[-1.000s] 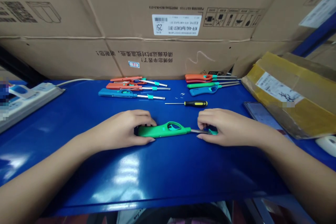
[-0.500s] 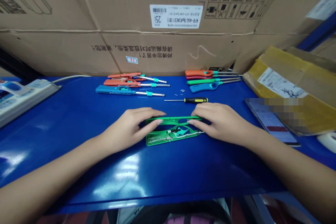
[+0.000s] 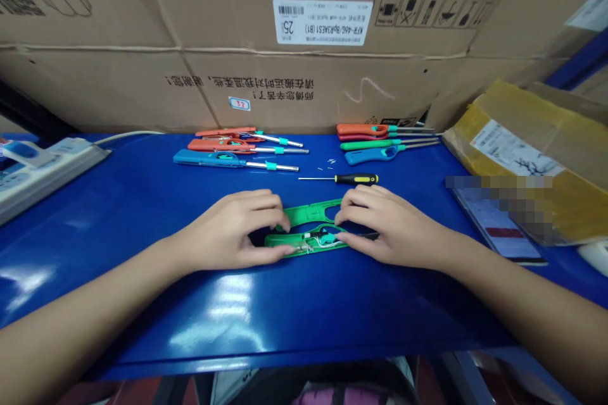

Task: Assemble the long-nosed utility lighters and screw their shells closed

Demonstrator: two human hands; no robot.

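Observation:
A green stick lighter lies opened lengthwise on the blue table. Its bare half-shell (image 3: pixel 306 212) is farther from me, inner side up. Nearer is the other half-shell (image 3: pixel 278 241), holding a clear fuel tank, a teal trigger (image 3: pixel 327 238) and white wires. My left hand (image 3: pixel 237 228) spans both halves at the butt end, curled fingers on the far one and thumb on the near one. Over the other end, my right hand (image 3: pixel 389 221) has fingertips at the far half and its thumb by the trigger and wires, hiding the nozzle end.
Beyond my hands lie a black-and-yellow screwdriver (image 3: pixel 356 179) and several tiny screws (image 3: pixel 331 161). Opened lighters (image 3: pixel 209 157) are at back left, closed ones (image 3: pixel 370 155) at back right. A power strip (image 3: pixel 42 171) stands left; a phone (image 3: pixel 498 228) and yellow package (image 3: pixel 527 158) lie right.
The bare half-shell has tipped back from upright to flat, away from the filled half. My left thumb has come down onto the filled half, and my right thumb has moved to the trigger.

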